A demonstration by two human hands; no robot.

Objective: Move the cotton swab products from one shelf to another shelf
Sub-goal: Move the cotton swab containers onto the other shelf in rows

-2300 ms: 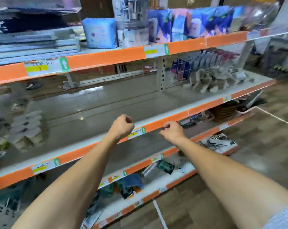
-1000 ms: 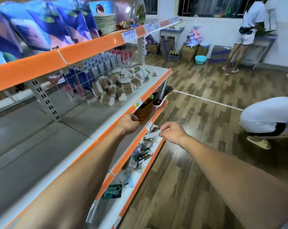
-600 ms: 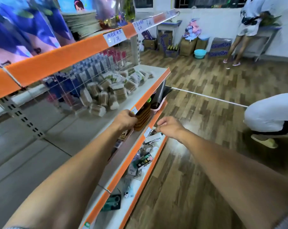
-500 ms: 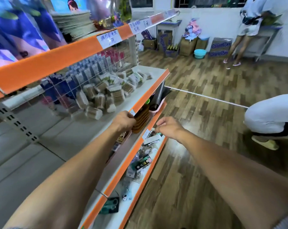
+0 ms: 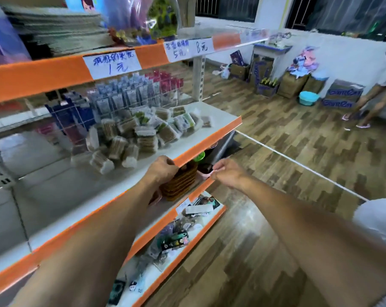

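A heap of clear packs of cotton swabs (image 5: 141, 134) lies on the middle shelf (image 5: 212, 116), toward its right end. My left hand (image 5: 164, 168) hangs at the orange front edge of that shelf, just right of and below the nearest packs, fingers curled, with nothing in it. My right hand (image 5: 226, 172) is a little further right, past the shelf edge, fingers loosely curled and empty. Both hands are apart from the swab packs.
Hanging card packs (image 5: 130, 96) stand behind the swabs. A brown stack of baskets (image 5: 180, 183) sits on the shelf below, small goods (image 5: 176, 238) on the lowest one. A crouching person (image 5: 378, 220) is at right, another person (image 5: 373, 100) stands far back by boxes (image 5: 342, 94).
I have walked right along the shelving: the bare left stretch of shelf has slid away and the swab heap has come close. Both hands stay raised at the shelf edge, holding nothing.
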